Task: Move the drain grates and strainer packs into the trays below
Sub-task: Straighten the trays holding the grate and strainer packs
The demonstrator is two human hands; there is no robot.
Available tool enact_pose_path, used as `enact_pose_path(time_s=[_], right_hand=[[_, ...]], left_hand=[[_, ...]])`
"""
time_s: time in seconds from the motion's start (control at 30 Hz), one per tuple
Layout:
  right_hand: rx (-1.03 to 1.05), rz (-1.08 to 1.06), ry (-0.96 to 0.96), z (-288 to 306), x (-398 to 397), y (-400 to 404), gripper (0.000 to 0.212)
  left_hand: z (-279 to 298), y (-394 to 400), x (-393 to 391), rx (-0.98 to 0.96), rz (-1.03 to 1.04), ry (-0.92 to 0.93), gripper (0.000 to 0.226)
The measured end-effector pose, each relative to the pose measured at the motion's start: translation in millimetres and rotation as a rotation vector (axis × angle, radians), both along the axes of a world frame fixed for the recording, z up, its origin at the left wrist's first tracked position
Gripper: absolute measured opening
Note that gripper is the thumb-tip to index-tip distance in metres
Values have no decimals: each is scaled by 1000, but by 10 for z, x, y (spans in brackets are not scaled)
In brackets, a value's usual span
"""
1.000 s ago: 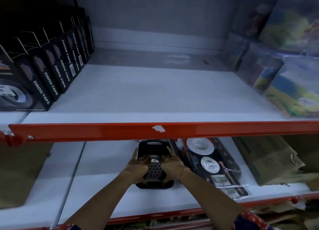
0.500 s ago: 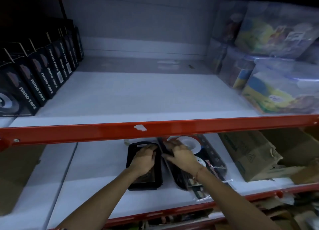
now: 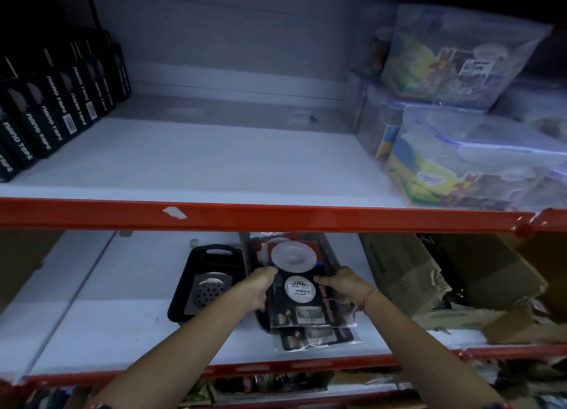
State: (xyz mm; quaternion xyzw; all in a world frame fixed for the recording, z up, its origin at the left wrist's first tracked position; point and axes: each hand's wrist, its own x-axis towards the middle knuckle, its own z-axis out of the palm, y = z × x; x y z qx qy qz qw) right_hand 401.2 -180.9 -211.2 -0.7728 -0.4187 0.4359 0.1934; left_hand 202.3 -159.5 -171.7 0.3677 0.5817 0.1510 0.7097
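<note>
Left hand (image 3: 256,287) grips the left edge of the top strainer pack (image 3: 299,289); right hand (image 3: 343,284) grips its right edge, fingers curled on the wrapper. The pack lies on a stack of like packs in the right black tray (image 3: 260,319) on the lower shelf (image 3: 129,326). Just left, a second black tray (image 3: 187,286) holds a perforated metal drain grate (image 3: 208,292). Torn cardboard boxes (image 3: 429,280) sit to the right. On the upper shelf (image 3: 214,163): nano tape boxes (image 3: 46,126) left, clear plastic containers (image 3: 466,151) right.
</note>
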Motion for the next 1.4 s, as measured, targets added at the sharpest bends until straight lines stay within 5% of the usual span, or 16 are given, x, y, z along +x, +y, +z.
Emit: enact_pose_path(time_s=[0.17, 0.37, 0.73, 0.87, 1.07, 1.2, 1.33, 1.4], right_hand=[[39, -35, 71, 52, 88, 85, 18], [150, 53, -7, 30, 164, 413, 42], [135, 149, -67, -258, 144, 421, 43], [210, 170, -212, -218, 120, 314, 65], [695, 421, -442, -221, -136, -180, 24], [583, 713, -453, -308, -326, -486, 34], [485, 799, -492, -388, -466, -672, 72], [447, 801, -539, -413, -514, -738, 72]], left_hand=[[37, 8, 143, 34, 98, 40, 29], [-119, 245, 230, 193, 214, 97, 45], [-445, 243, 288, 197, 232, 119, 44], [-431, 147, 88, 495, 75, 363, 42], [-540, -146, -586, 1037, -143, 611, 41], [-758, -301, -1046, 1015, -423, 788, 43], [-835, -407, -1289, 977, -710, 1044, 45], [-856, -428, -1332, 990, -756, 1078, 41]])
